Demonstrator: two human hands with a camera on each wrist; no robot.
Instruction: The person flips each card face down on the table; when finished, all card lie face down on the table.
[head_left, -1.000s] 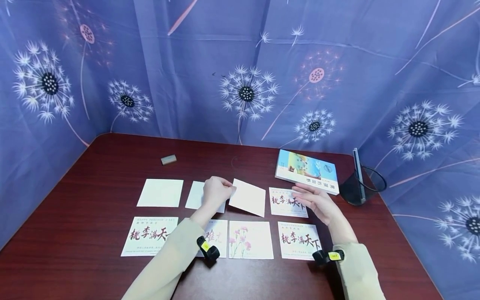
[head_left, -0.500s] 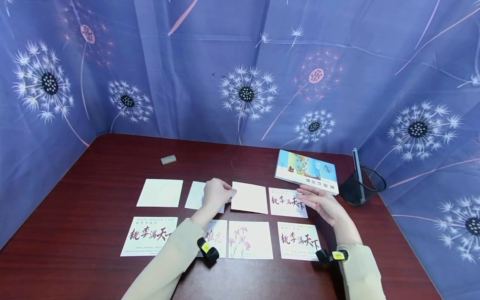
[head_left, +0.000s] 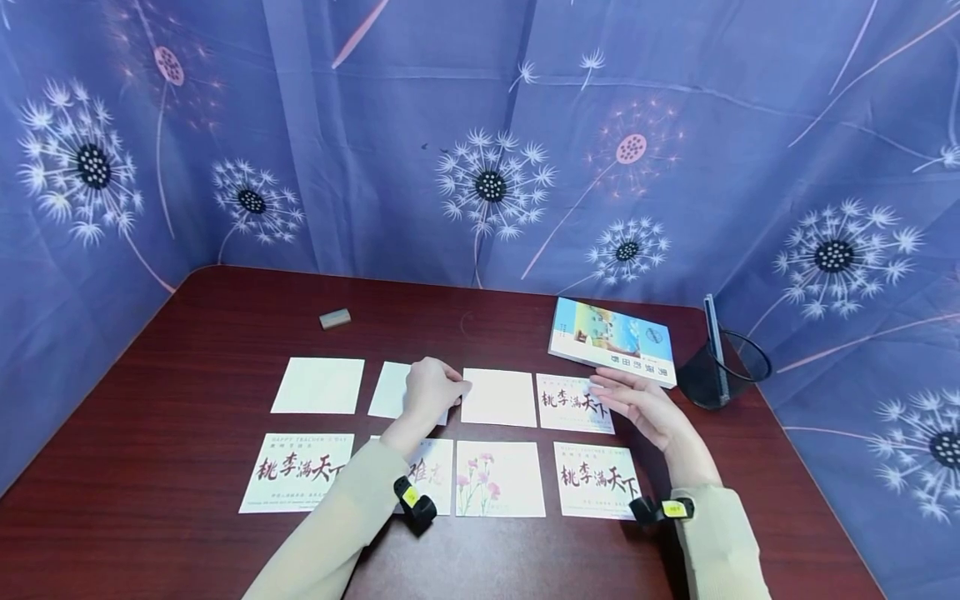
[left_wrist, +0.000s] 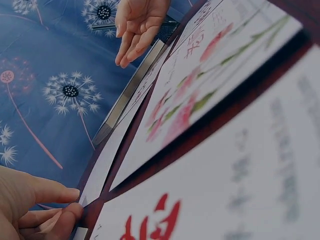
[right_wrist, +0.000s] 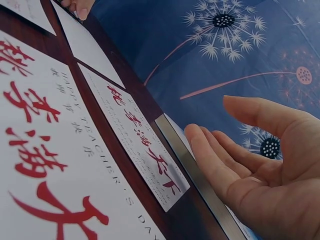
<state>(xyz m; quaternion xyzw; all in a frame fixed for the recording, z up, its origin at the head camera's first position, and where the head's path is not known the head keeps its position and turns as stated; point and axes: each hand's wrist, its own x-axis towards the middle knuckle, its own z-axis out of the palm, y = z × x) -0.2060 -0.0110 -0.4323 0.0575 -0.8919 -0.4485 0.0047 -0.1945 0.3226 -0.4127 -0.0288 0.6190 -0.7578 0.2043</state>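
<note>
My left hand (head_left: 433, 392) pinched a blank card (head_left: 500, 398); my right hand (head_left: 647, 410) (fingers loosely extended!) hovered near the book (head_left: 611, 340).

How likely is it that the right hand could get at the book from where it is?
Probably yes: the right hand holds nothing, its fingers are close by the book, and no visible obstacle stands between them.

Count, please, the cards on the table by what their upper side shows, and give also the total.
Blank white cards: 3, one partly behind the left hand
Cards with large red lettering: 4, one partly behind the left sleeve
Card with pink flowers: 1
Total: 8
</note>
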